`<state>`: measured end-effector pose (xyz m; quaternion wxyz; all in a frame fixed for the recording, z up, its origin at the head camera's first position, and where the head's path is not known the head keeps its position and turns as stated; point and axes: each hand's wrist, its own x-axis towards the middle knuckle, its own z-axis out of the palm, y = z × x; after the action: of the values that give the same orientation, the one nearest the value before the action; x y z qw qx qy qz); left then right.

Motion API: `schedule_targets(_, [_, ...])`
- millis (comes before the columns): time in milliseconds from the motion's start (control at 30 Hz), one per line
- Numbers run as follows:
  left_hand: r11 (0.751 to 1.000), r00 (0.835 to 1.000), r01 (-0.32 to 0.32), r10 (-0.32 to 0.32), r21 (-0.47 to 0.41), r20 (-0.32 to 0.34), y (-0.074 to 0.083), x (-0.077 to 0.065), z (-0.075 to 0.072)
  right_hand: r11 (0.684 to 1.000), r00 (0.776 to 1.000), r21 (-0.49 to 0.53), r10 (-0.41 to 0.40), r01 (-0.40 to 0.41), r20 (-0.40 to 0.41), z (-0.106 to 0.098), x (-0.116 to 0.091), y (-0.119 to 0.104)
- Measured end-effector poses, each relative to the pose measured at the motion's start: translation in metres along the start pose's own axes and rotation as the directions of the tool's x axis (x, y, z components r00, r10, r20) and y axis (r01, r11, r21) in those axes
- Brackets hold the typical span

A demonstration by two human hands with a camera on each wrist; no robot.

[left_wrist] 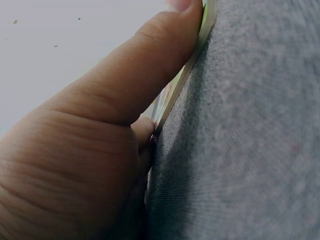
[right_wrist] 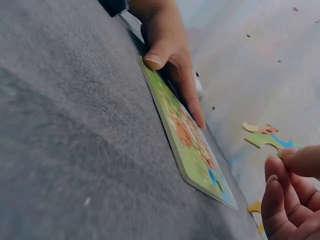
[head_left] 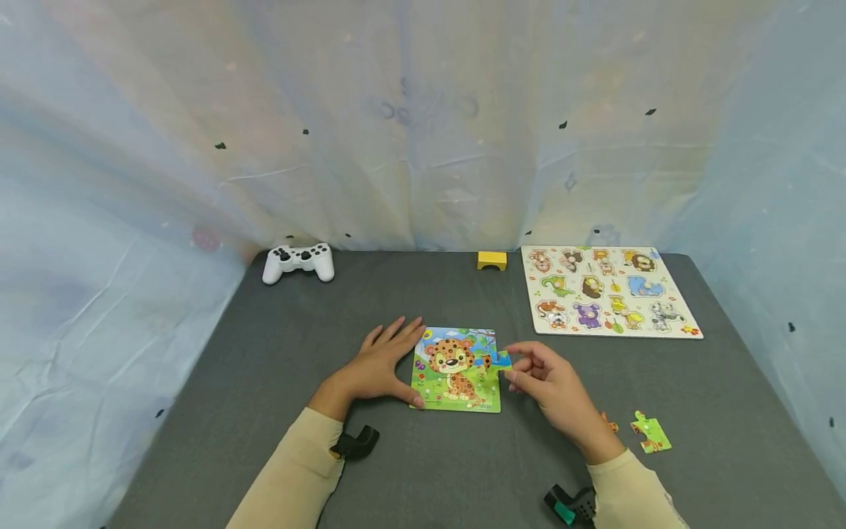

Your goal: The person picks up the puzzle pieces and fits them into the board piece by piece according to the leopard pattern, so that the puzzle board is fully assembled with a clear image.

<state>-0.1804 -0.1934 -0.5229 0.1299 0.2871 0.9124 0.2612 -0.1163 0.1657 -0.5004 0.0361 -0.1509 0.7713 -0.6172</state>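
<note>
A square leopard puzzle board [head_left: 456,397] lies flat on the dark grey table. Along its left edge rests my left hand [head_left: 380,367], fingers stretched toward the top corner and thumb on the bottom corner. Just off the board's right side, my right hand [head_left: 551,386] pinches a jigsaw piece [head_left: 504,360] between thumb and fingers. In the right wrist view that jigsaw piece [right_wrist: 262,139] shows green, blue and orange, held raised off the table. The left wrist view has the left thumb [left_wrist: 150,55] against the board's edge.
Right of the right wrist lie a loose green jigsaw piece [head_left: 654,433] and an orange one [head_left: 611,422] partly covered by the arm. Farther back are a white game controller [head_left: 299,261], a yellow arch block [head_left: 492,260] and a white animal puzzle board [head_left: 568,328].
</note>
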Motion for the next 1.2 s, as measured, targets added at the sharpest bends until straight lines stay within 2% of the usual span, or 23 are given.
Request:
schedule_targets(267, [0.999, 0.999, -0.031, 0.03, -0.021, -0.028, -0.006, 0.001, 0.004, 0.999, 0.999, -0.006, 0.038, -0.038, 0.001, 0.014, 0.024, 0.002])
schedule_targets(400, [0.999, 0.999, -0.04, 0.039, -0.03, -0.038, -0.009, 0.001, 0.006, 0.997, 0.995, -0.008, 0.079, -0.079, -0.067, 0.019, 0.032, 0.004])
schedule_targets(567, [1.0, 1.0, -0.014, 0.014, -0.008, -0.016, -0.006, 0.002, 0.004, 0.991, 0.983, 0.011, 0.131, -0.131, -0.13, 0.024, 0.034, 0.011])
schedule_targets(800, [1.0, 1.0, -0.017, 0.017, -0.009, -0.009, -0.004, 0.002, 0.002, 0.986, 0.983, 0.082, 0.152, -0.144, -0.102, 0.028, 0.03, 0.017])
schedule_targets(1000, [1.0, 1.0, -0.011, 0.011, -0.011, -0.011, -0.003, 0.0, 0.001, 0.985, 0.986, 0.082, 0.155, -0.15, -0.064, 0.033, 0.03, 0.017])
schedule_targets(1100, [1.0, 1.0, -0.006, 0.006, -0.007, -0.007, -0.002, 0.0, 0.0, 0.989, 0.986, 0.033, 0.146, -0.143, -0.081, 0.035, 0.029, 0.017])
schedule_targets(1200, [1.0, 1.0, -0.005, 0.005, -0.006, -0.004, -0.002, 0.0, 0.0, 0.985, 0.989, -0.155, 0.058, -0.079, -0.137, 0.034, 0.027, 0.017])
